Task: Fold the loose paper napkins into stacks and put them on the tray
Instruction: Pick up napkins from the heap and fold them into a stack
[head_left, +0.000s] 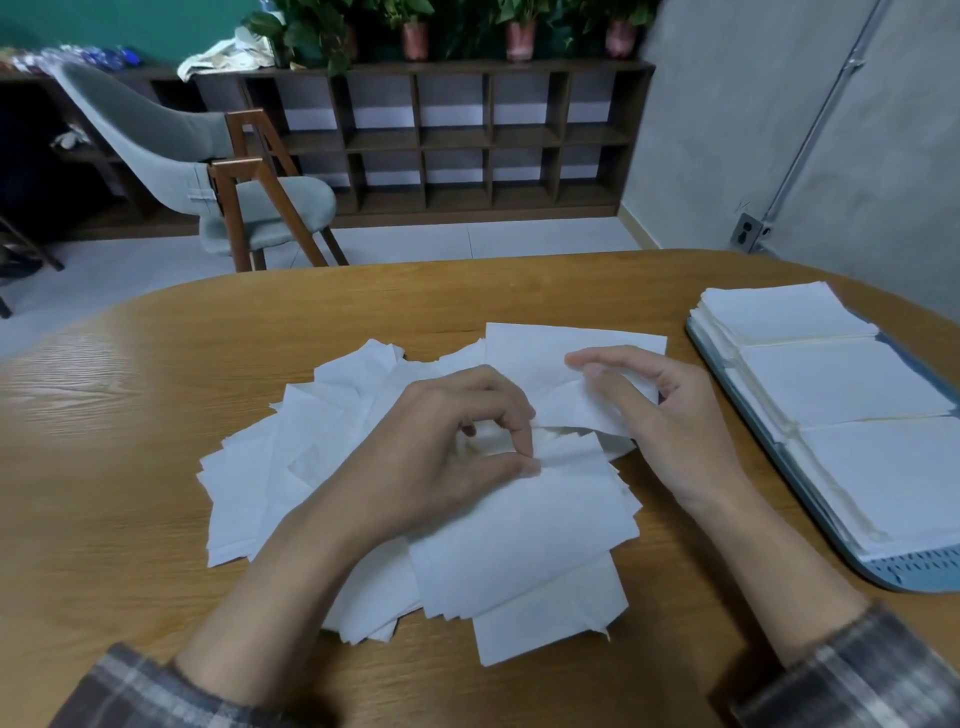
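A heap of loose white paper napkins lies spread on the wooden table in front of me. My left hand rests on the heap and pinches the edge of one napkin between thumb and forefinger. My right hand holds the far edge of a lifted napkin between thumb and fingers. A blue-grey tray at the right carries three stacks of folded napkins in a row.
The oval wooden table has bare wood at left and along the far edge. Beyond it stand a grey chair with wooden legs and a low cubby shelf with potted plants on top.
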